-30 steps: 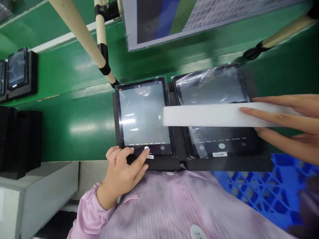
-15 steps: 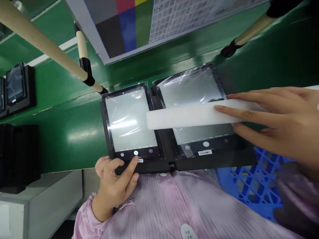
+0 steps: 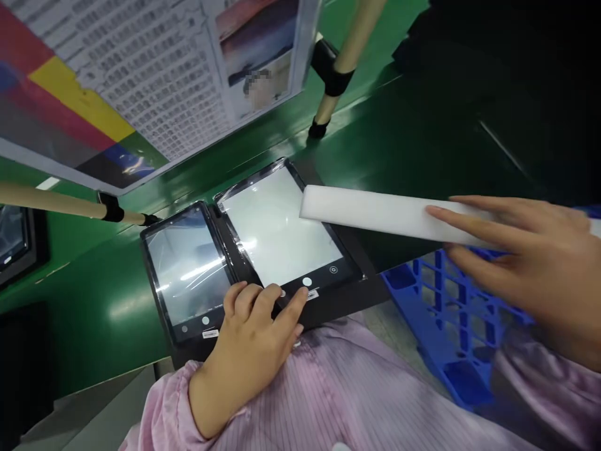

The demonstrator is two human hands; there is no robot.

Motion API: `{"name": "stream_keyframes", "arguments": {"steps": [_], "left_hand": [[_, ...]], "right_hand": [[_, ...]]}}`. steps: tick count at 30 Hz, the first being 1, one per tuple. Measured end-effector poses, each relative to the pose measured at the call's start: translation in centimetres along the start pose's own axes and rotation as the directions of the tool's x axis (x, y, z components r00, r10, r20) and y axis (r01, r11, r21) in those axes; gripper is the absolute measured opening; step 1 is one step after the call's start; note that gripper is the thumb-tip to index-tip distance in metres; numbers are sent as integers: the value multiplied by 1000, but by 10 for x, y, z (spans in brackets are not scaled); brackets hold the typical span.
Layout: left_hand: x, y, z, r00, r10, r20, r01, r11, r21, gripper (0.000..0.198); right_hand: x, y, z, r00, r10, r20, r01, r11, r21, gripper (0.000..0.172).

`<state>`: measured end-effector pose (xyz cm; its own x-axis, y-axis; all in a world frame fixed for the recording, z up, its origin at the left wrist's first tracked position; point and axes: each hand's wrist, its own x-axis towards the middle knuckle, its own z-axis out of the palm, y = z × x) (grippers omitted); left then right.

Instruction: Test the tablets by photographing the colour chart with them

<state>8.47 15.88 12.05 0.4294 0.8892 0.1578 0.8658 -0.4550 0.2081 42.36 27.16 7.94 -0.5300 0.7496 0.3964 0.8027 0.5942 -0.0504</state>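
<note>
Right grip (image 3: pixel 535 250), frame right, closed about white bar (image 3: pixel 375 212); slackening could drop it onto centre tablet (image 3: pixel 279 232); left grip (image 3: pixel 253 335), lower centre, loosely curled, empty

The green bench (image 3: pixel 126 300) carries tablets (image 3: pixel 277 225) in black trays (image 3: pixel 340 307)

head view | from above — facing forward-down | near both tablets (image 3: pixel 282 228) (image 3: pixel 185 266)

Pink pinstriped garment (image 3: pixel 323 388), white button (image 3: pixel 340 447), gathered left sleeve (image 3: pixel 164 407), bare left hand (image 3: pixel 256 332), bare right hand (image 3: pixel 535 250)
</note>
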Motion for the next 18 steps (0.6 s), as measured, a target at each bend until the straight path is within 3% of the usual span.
{"name": "stream_keyframes", "arguments": {"steps": [4, 8, 12, 18], "left_hand": [[11, 6, 10, 1000, 16, 5, -16, 999, 30, 34], [10, 8, 9, 1000, 18, 6, -18, 999, 41, 33], [3, 7, -2, 999, 16, -42, -16, 1000, -5, 31], [-19, 3, -6, 999, -37, -27, 37, 999, 19, 30]], "right_hand": [[-5, 1, 1, 1000, 15, -4, -14, 1000, 17, 30], [-6, 6, 7, 1000, 8, -21, -8, 1000, 26, 29], [-8, 10, 12, 999, -14, -51, 15, 999, 29, 29], [-11, 10, 15, 998, 4, -68, -3, 1000, 7, 28]]}}
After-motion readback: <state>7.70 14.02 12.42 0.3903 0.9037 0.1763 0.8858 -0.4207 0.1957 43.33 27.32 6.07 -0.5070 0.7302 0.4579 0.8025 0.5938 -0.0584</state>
